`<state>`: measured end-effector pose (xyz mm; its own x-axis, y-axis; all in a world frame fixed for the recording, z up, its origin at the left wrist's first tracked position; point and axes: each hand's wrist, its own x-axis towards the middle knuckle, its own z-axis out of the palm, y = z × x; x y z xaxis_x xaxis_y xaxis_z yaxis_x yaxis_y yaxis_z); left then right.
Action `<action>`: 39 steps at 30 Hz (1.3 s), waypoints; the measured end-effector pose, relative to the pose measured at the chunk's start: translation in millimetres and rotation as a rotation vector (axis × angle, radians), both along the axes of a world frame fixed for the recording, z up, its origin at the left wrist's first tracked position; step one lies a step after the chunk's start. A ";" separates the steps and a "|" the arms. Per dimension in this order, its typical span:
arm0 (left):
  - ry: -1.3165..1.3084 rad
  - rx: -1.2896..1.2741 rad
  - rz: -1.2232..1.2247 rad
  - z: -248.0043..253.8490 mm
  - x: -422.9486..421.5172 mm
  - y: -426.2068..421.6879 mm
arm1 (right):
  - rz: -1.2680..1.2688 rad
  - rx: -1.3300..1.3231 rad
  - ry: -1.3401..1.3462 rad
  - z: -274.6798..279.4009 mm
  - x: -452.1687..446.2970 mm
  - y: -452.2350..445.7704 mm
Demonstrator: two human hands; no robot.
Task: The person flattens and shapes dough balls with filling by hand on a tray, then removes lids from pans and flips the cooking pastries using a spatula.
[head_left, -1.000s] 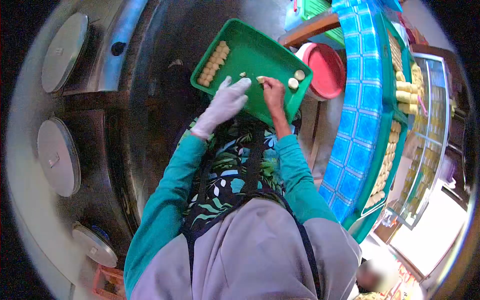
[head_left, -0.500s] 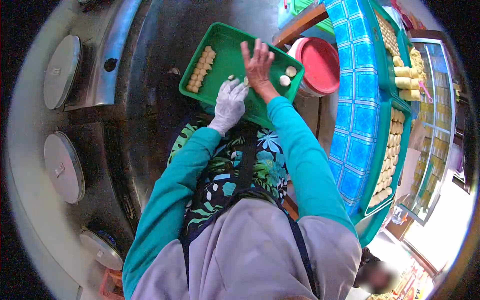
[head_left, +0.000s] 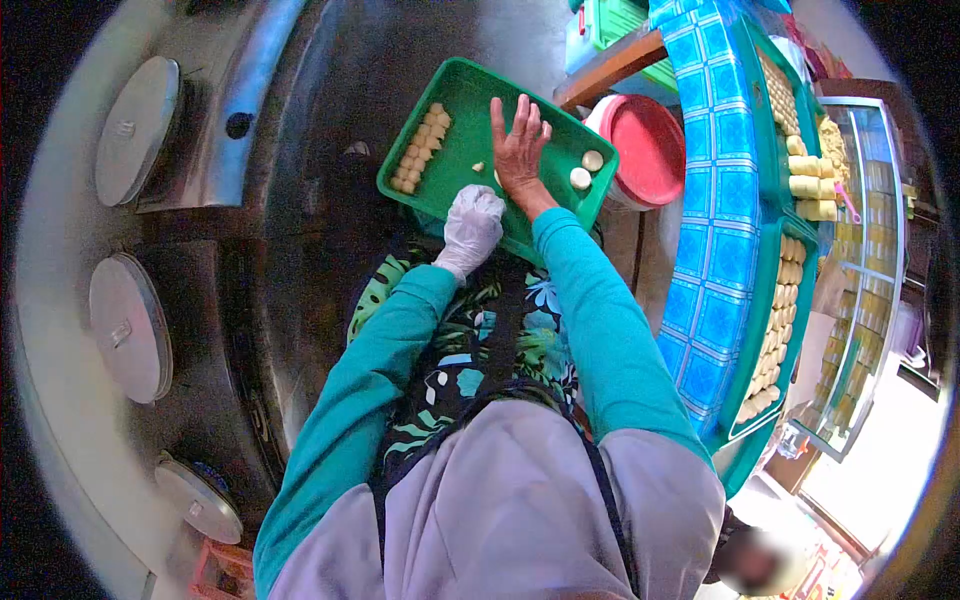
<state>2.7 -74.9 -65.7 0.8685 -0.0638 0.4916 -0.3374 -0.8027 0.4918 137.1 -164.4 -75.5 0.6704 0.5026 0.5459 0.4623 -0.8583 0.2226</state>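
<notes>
A green tray [head_left: 455, 68] rests on my lap. My left hand [head_left: 472, 228], in a thin white glove, is closed at the tray's near edge; whatever its fingers may hold is hidden. Bare and with fingers spread, my right hand [head_left: 520, 150] is over the tray floor. A pale bit of dough shows partly beside its palm. A small dough scrap [head_left: 478, 167] lies just beyond my left hand. Rows of small pointed dough pieces [head_left: 421, 148] line the tray's left side. Two round dough balls [head_left: 580, 178] sit at its right end.
A lidded bucket with a red top [head_left: 645, 150] stands right of the tray. Beyond it, a table with a blue checked cloth [head_left: 715, 220] carries green trays of dough pieces [head_left: 775, 330]. Round metal lids [head_left: 130, 328] are on the left. Another person is at lower right.
My left hand has curled into a fist and drawn slightly back from the dough scrap. My right hand stays spread over the tray. The whole view has shifted a little.
</notes>
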 end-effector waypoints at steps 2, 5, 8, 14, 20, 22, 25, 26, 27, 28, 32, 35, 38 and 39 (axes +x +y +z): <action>0.078 -0.009 -0.024 6.2 -5.8 0.6 | 0.018 -0.009 0.040 7.8 -2.0 -1.2; 0.071 -0.026 -0.016 -0.8 -5.5 -0.4 | 0.026 -0.024 0.031 15.7 0.9 3.8; 0.075 -0.013 -0.021 1.4 -8.9 -1.9 | -0.016 -0.018 0.054 -0.7 -11.9 13.6; 0.037 -0.014 0.055 3.4 8.1 -1.5 | -0.103 0.608 0.063 40.0 -4.9 -18.6; 0.399 0.455 -0.044 15.3 24.9 -19.6 | -0.078 0.057 0.427 16.5 -67.1 -77.6; 0.314 0.447 -0.031 14.7 25.9 -20.4 | -0.086 0.077 0.469 20.6 -71.8 -82.0; 0.315 0.510 -0.078 19.2 15.1 -16.5 | -0.088 0.132 0.528 28.8 -83.1 -80.1; 0.311 0.532 -0.115 21.6 16.1 -15.0 | -0.085 0.085 0.555 31.7 -88.7 -78.8; 0.312 0.536 -0.122 20.6 15.7 -14.0 | -0.086 0.036 0.591 29.8 -95.9 -79.5; 0.309 0.508 -0.129 18.7 7.8 -12.6 | -0.107 0.051 0.607 27.5 -102.1 -79.4; 0.331 0.511 -0.149 23.8 6.1 -7.4 | -0.103 -0.050 0.570 27.2 -111.1 -80.0; 0.327 0.529 -0.180 32.0 6.7 -5.3 | -0.142 0.023 0.670 34.0 -111.6 -82.7; 0.283 0.450 -0.168 46.9 12.8 -16.7 | -0.116 0.246 0.541 64.0 -94.1 -86.9; 0.202 0.387 -0.139 46.8 11.7 -21.1 | -0.072 0.359 0.492 95.7 -86.7 -91.9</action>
